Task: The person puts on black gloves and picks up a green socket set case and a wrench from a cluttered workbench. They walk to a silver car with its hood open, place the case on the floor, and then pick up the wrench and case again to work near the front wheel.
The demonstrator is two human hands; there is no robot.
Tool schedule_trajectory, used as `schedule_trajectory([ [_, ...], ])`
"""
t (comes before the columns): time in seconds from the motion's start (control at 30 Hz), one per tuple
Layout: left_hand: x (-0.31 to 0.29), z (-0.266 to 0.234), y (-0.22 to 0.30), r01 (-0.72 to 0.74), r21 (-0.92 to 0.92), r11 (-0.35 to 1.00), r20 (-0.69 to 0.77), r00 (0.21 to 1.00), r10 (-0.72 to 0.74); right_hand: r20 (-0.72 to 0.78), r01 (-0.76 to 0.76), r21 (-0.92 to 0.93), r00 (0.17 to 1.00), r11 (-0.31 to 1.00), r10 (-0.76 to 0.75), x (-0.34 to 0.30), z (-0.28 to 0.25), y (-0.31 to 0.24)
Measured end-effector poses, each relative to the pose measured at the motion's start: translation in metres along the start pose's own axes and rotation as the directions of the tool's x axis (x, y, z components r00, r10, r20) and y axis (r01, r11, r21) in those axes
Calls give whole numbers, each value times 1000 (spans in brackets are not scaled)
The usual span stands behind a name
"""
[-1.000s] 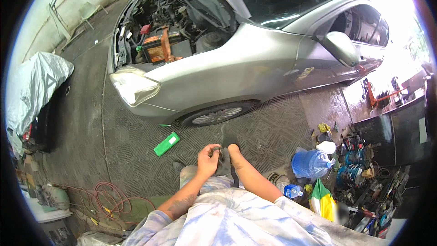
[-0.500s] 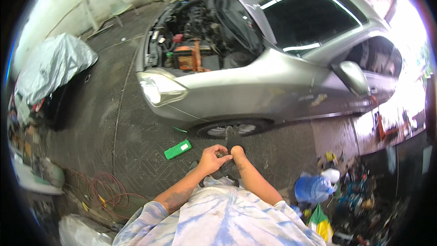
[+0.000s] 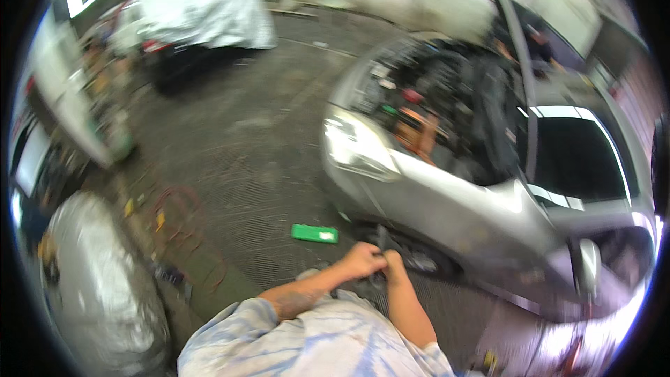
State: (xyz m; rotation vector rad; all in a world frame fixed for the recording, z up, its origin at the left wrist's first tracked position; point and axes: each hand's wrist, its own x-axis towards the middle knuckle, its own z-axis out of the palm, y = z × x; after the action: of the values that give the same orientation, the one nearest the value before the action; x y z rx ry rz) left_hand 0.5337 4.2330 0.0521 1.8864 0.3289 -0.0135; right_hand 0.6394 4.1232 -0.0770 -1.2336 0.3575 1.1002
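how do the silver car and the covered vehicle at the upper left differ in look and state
The silver car stands with its bodywork uncovered; the covered vehicle is mostly under a pale sheet. The silver car's engine bay is exposed, while the covered vehicle shows only a dark lower part and a bit of red. The silver car is nearer, the covered vehicle farther off. Both stand on dark floor.

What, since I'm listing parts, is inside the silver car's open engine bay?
An orange, battery-like block, a small red piece and blurred dark engine parts show; anything beneath them is covered.
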Motion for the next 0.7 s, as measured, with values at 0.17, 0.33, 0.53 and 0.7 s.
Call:
schedule_trajectory([
  [0.17,-1,8,-22,-136,343,929,-324,911,254,101,-59,-135,992,989,73,7,18,-7],
  [0.33,-10,-5,-33,-6,358,934,-487,852,192,137,-116,-282,978,952,160,8,33,-1],
  [0.53,-21,-12,-20,161,352,922,-259,963,-69,133,-152,-340,969,928,208,4,15,4],
  [0.7,-35,1,-5,-528,358,770,-191,766,614,180,-131,-335,963,933,200,0,42,-1],
])
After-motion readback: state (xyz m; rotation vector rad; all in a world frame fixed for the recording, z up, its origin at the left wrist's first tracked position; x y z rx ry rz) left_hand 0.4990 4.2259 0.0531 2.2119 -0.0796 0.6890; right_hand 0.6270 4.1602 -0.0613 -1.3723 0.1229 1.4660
